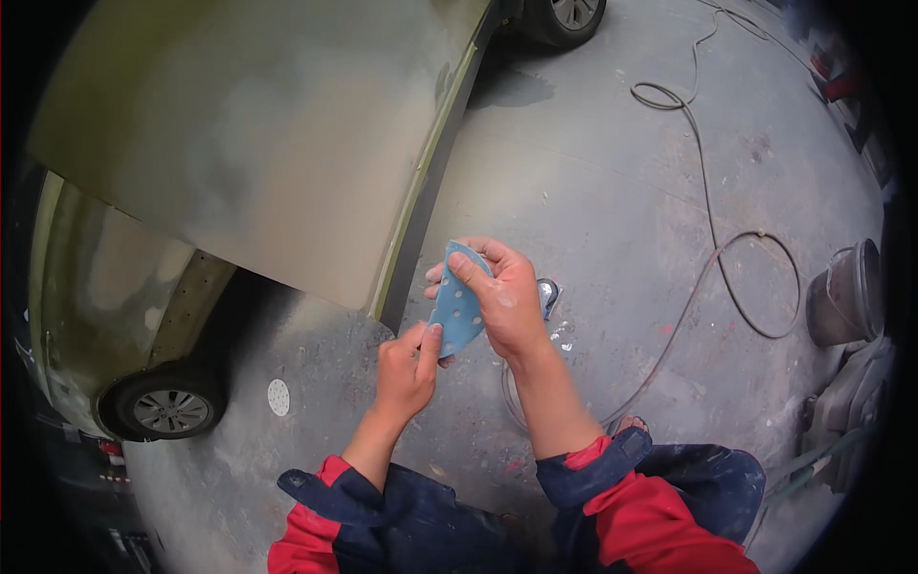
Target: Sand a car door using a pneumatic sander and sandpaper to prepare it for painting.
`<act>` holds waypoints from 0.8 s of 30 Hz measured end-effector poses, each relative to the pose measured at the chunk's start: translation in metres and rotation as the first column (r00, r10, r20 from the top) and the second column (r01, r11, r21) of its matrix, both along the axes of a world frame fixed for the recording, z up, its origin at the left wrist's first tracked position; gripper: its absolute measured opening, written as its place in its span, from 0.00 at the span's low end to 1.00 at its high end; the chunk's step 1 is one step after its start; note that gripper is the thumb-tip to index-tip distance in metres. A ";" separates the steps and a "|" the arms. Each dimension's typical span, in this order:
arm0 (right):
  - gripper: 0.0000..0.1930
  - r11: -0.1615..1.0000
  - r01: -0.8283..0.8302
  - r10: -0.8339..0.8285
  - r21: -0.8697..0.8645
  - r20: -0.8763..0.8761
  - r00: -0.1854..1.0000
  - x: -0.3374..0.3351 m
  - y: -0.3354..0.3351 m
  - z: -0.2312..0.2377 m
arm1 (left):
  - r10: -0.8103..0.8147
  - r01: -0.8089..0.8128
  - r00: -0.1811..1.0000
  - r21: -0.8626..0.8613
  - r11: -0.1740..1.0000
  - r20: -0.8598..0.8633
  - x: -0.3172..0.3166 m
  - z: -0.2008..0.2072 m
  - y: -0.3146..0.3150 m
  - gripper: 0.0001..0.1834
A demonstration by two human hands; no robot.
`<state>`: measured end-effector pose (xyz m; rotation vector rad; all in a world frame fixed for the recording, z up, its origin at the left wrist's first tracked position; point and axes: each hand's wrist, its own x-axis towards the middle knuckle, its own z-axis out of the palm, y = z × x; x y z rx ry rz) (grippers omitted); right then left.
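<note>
Both hands grip a blue sanding disc [461, 311] with several holes, which looks folded into a half-round shape. My left hand [406, 371] pinches its lower end, thumb on top. My right hand [509, 295] has its thumb on the upper part and its fingers behind, partly hidden; whitish dust marks that hand. To the left of the disc is an open car door [325, 172], olive green with dull beige and grey sanded patches. My hands are apart from the door's edge. Partly hidden behind my right wrist, a small dark and silvery object [548, 297] lies on the floor.
A pale perforated disc [278, 397] lies on the grey stained floor [574, 182] near the car's wheel [170, 409]. A looping hose [703, 158] runs along the right side. Further right stands a dark bucket [834, 304]. The other wheel [566, 17] is at the top.
</note>
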<state>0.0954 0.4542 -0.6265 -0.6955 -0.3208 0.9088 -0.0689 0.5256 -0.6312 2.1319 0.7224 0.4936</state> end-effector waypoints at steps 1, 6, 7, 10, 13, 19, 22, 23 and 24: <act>0.11 0.998 0.068 -0.068 -0.006 -0.041 0.997 0.000 0.003 -0.001 | -0.019 0.011 0.998 0.147 0.989 0.056 -0.008 0.002 0.002 0.20; 0.08 0.949 0.296 -0.285 -0.105 0.109 0.952 0.002 0.005 0.003 | 0.082 -0.197 0.892 0.221 0.955 0.444 -0.041 0.010 0.012 0.15; 0.09 0.958 0.267 -0.257 -0.102 0.100 0.961 -0.009 0.009 0.006 | 0.088 -0.202 0.895 0.221 0.954 0.438 -0.043 0.013 0.015 0.15; 0.10 0.971 0.210 -0.199 -0.115 0.098 0.975 -0.036 0.020 0.000 | 0.225 -0.341 0.858 0.183 0.922 0.462 -0.039 0.017 0.020 0.13; 0.12 0.974 0.174 -0.161 -0.144 0.102 0.982 -0.041 0.024 -0.001 | 0.173 -0.253 0.913 0.179 0.951 0.369 -0.040 0.016 0.017 0.19; 0.11 0.977 0.175 -0.168 -0.123 0.060 0.984 -0.033 0.025 0.004 | 0.219 -0.275 0.898 0.099 0.956 0.382 -0.028 0.019 0.003 0.22; 0.11 0.980 0.163 -0.158 -0.111 0.055 0.986 -0.032 0.020 0.000 | 0.236 -0.298 0.896 0.115 0.948 0.377 -0.026 0.022 0.009 0.22; 0.12 0.982 0.154 -0.148 -0.110 0.058 0.987 -0.034 0.020 -0.001 | 0.208 -0.270 0.915 0.143 0.952 0.347 -0.027 0.023 0.011 0.21; 0.12 0.983 0.146 -0.140 -0.115 0.057 0.989 -0.036 0.022 -0.002 | 0.217 -0.278 0.913 0.139 0.950 0.344 -0.025 0.023 0.012 0.21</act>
